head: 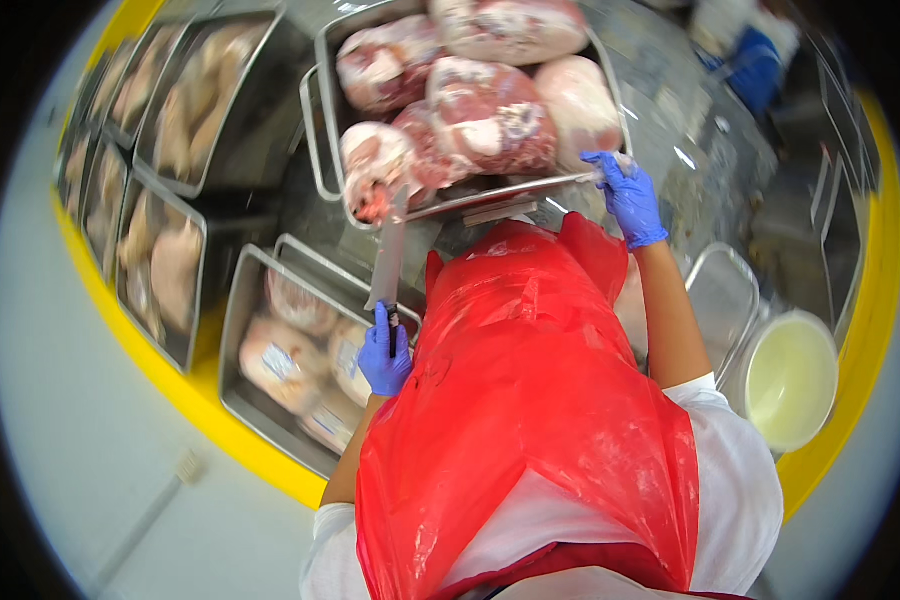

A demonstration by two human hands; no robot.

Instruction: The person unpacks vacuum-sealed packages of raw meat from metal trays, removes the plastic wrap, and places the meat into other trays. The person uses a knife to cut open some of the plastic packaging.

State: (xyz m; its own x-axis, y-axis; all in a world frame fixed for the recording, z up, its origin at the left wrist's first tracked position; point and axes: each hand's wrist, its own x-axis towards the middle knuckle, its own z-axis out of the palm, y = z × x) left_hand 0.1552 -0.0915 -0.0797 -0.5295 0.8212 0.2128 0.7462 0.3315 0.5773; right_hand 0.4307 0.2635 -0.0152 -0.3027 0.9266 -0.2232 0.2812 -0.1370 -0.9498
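My left hand, in a blue glove, grips the dark handle of a long, wide-bladed knife. The blade points away from me, and its tip overlaps the near left corner of a metal tub of large raw meat cuts. At that corner lies a pale cut with a red, open end. My right hand, also gloved in blue, has its fingers closed at the near right corner of the tub's rim. Something pale shows at these fingers; what it is cannot be told.
Metal tubs of pale raw meat stand at left. Nearer, another tub holds wrapped cuts. A white bucket and an upright metal tray are at right. Yellow edging curves around. Blurred blue cloth shows at upper right.
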